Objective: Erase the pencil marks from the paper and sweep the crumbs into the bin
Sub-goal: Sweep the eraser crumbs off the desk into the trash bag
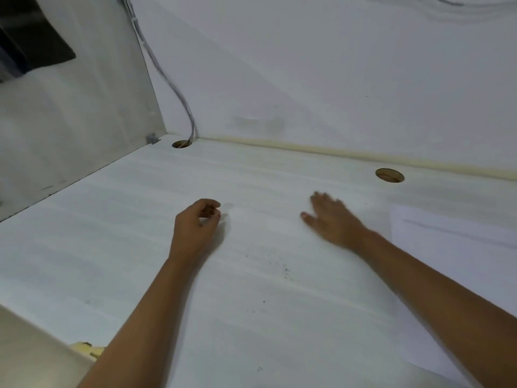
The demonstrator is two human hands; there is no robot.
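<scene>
My right hand point(331, 218) lies flat on the white desk point(112, 233) with its fingers straight and spread, blurred by motion. My left hand point(195, 228) hovers over the desk at centre left, its fingers curled toward the thumb; whether it pinches anything small I cannot tell. Dark eraser crumbs point(275, 263) are scattered on the desk between and in front of both hands. A white sheet of paper point(447, 247) with a faint pencil line lies at the right, partly under my right forearm. No bin is in view.
Two round cable holes are cut in the desk, one at the back left corner point(180, 144) with a grey cable point(167, 79) running into it, one at the back right point(389, 175). White walls close the back and left. The desk's front edge shows at the lower left.
</scene>
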